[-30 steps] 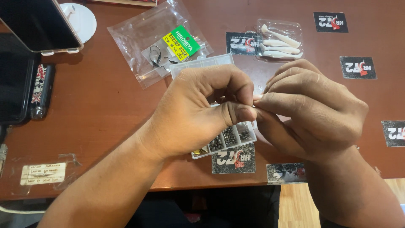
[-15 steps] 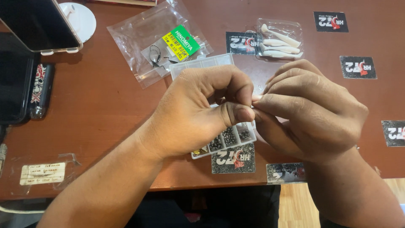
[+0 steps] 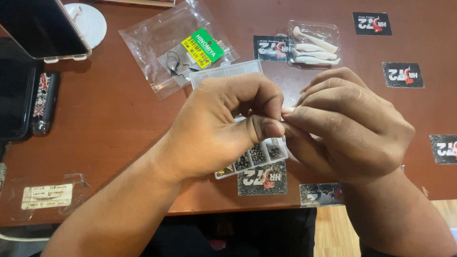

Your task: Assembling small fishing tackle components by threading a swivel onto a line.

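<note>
Left hand: the left hand [image 3: 214,131] sits at frame centre, thumb and forefinger pinched narrow against the right fingertips.
Right hand: the right hand [image 3: 350,126] is right of centre, fingers pinched narrow; whatever they hold is too small to make out, so its axis cannot be told.
Box: the clear compartment box [image 3: 254,154] lies under both hands, long axis running upper left to lower right, 3 cells of dark beads showing.
Desk: the brown desk [image 3: 114,123] carries a hook packet [image 3: 178,47] at upper centre and a pale lure pack [image 3: 314,45] at upper right.
</note>
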